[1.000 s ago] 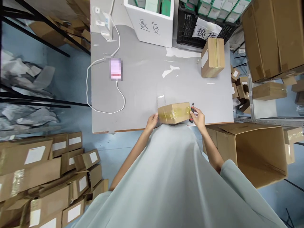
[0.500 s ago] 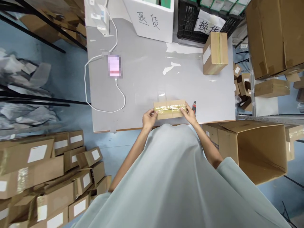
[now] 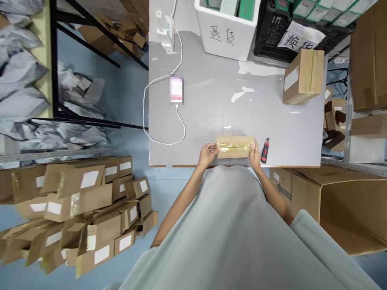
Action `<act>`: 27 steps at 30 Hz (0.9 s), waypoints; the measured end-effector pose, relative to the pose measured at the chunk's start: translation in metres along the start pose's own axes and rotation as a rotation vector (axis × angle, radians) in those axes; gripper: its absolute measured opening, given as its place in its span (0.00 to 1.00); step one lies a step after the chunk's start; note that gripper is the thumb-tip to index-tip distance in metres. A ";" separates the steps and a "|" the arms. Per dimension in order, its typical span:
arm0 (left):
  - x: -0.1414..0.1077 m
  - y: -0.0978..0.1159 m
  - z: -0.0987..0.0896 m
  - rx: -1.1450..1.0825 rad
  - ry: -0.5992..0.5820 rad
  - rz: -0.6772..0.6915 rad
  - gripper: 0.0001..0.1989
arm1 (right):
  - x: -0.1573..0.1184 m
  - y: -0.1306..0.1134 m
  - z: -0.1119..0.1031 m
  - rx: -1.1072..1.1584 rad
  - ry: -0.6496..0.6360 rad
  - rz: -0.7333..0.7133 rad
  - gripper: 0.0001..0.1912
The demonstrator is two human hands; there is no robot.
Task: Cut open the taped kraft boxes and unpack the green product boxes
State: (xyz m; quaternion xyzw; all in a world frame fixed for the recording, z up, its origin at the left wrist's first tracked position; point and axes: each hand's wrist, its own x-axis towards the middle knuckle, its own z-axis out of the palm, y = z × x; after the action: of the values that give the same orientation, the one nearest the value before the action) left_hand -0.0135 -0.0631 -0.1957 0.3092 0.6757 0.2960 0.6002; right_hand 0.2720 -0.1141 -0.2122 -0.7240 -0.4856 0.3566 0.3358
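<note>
A small cardboard box [image 3: 236, 152] with clear yellowish tape along its top is held at the table's front edge, close to my body. My left hand [image 3: 208, 154] grips its left end, thumb near the top and fingers bent. At the opposite end, my right hand [image 3: 254, 154] closes on the box with the thumb by the tape. Just right of that hand lies a red and black utility knife [image 3: 265, 151], touched by neither hand.
Behind stand a white bin [image 3: 228, 38] and a black crate [image 3: 269, 36] holding green-and-white boxes. A taped carton [image 3: 305, 78] sits back right. Left lies a phone [image 3: 177, 89] on a cable. A large open carton [image 3: 305, 197] is right; several boxes [image 3: 99, 221] are piled left.
The camera view has turned left, so the table appears farther right. My right hand has shifted to the box's end, and the utility knife now shows fully.
</note>
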 end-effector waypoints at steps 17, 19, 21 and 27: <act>-0.006 0.014 -0.003 0.135 0.027 -0.084 0.27 | -0.006 0.000 0.003 -0.123 -0.038 0.046 0.38; -0.006 0.018 -0.002 0.172 0.060 -0.083 0.26 | -0.004 0.001 0.002 -0.113 -0.086 0.014 0.36; -0.007 0.022 -0.001 0.218 0.098 -0.077 0.27 | -0.001 0.002 0.001 -0.104 -0.158 -0.014 0.37; 0.003 0.034 0.026 0.641 0.375 0.161 0.38 | 0.039 0.005 -0.022 -0.113 -0.414 -0.048 0.42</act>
State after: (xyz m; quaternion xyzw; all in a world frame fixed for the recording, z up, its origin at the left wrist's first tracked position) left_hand 0.0147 -0.0388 -0.1743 0.4741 0.8055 0.1672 0.3137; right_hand 0.3039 -0.0823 -0.2125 -0.6412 -0.5806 0.4619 0.1960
